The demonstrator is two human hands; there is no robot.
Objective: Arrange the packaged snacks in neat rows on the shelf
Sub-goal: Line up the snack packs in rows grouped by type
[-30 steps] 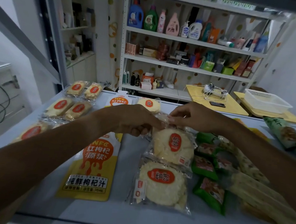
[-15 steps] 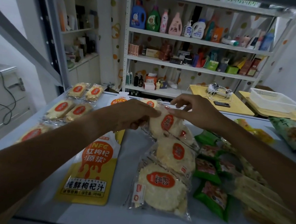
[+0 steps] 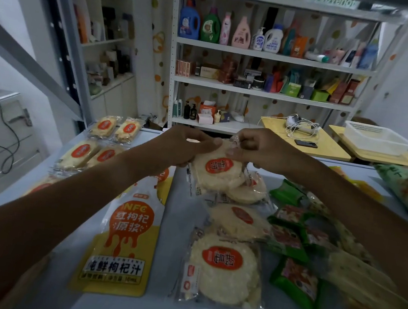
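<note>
A rice cracker packet [image 3: 218, 168] is pinched at its far edge by both hands [image 3: 183, 149] [image 3: 260, 149] (slippery film); it could slip onto the packet behind [image 3: 247, 190].

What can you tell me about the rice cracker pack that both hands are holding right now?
The rice cracker pack is a clear, crinkly plastic wrapper around pale round crackers, with an orange-red oval label bearing white characters. The left hand and right hand pinch its far edge, tilting it up at the far end of the cracker column. Its near end overlaps another cracker pack on the grey shelf.
</note>
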